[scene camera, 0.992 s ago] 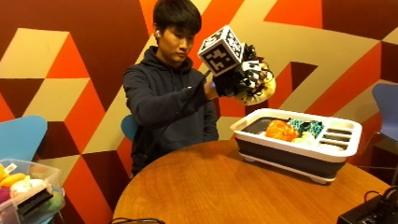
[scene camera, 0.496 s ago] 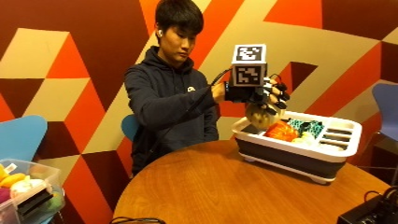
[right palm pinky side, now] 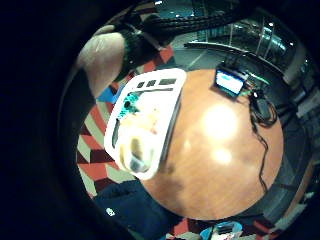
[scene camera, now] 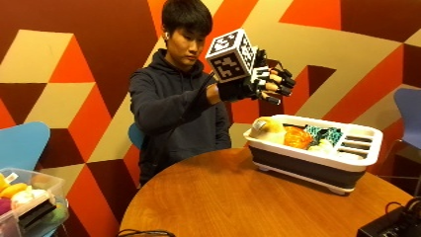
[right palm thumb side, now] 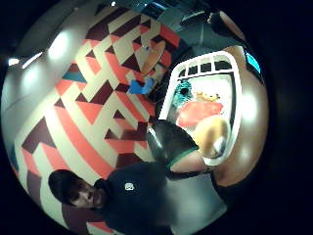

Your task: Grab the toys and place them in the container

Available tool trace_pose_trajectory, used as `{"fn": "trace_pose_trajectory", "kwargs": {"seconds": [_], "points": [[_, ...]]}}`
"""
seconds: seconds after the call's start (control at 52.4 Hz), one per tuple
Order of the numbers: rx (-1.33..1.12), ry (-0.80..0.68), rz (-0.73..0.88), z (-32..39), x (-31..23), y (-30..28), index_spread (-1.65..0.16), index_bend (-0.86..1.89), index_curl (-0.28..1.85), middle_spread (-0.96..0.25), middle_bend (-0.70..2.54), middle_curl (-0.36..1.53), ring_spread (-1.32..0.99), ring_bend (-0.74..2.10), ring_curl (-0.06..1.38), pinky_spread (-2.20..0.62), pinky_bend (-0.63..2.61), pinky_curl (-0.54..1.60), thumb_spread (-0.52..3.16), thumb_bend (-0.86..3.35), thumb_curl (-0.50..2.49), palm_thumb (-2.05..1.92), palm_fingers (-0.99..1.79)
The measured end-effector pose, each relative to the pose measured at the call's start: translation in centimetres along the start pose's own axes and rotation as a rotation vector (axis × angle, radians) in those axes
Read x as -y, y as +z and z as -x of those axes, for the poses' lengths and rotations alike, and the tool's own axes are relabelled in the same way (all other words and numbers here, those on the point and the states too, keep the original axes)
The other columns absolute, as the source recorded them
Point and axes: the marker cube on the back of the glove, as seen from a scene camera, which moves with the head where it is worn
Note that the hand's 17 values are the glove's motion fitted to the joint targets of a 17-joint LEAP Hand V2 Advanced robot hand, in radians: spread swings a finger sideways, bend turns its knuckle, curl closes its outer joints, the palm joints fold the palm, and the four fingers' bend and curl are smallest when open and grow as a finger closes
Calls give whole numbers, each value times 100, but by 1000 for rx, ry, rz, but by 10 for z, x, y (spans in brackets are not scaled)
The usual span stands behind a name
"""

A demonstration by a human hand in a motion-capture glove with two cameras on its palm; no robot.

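Observation:
My gloved right hand [scene camera: 260,81] hovers above the near end of the white and grey container [scene camera: 309,165], fingers loosely spread and holding nothing. A pale yellow toy [scene camera: 268,129] lies in the container's end nearest the person, beside an orange toy [scene camera: 297,137] and a teal one [scene camera: 322,133]. Both palm views look down into the container [right palm pinky side: 172,107]. The yellow toy [right palm pinky side: 135,145] [right palm thumb side: 211,132] lies at one end, with the orange toy [right palm thumb side: 195,113] next to it.
The container stands at the far right of a round wooden table [scene camera: 217,197]. A clear bin of more toys [scene camera: 26,202] sits off the table at lower left. A black device [scene camera: 395,224] with cables lies at the table's near right edge.
The hand came down over the container with the yellow toy, let it go, and has risen again with nothing in it. The toy now lies in the container.

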Motion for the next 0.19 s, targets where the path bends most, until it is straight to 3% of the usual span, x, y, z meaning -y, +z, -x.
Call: {"fn": "trace_pose_trajectory", "kwargs": {"seconds": [0.191], "points": [[-63,13,-12,-17,-17,-11,-27,19,75,-1,32,56,0,55,30,4,81,39,122,-2,46,7,0]]}}
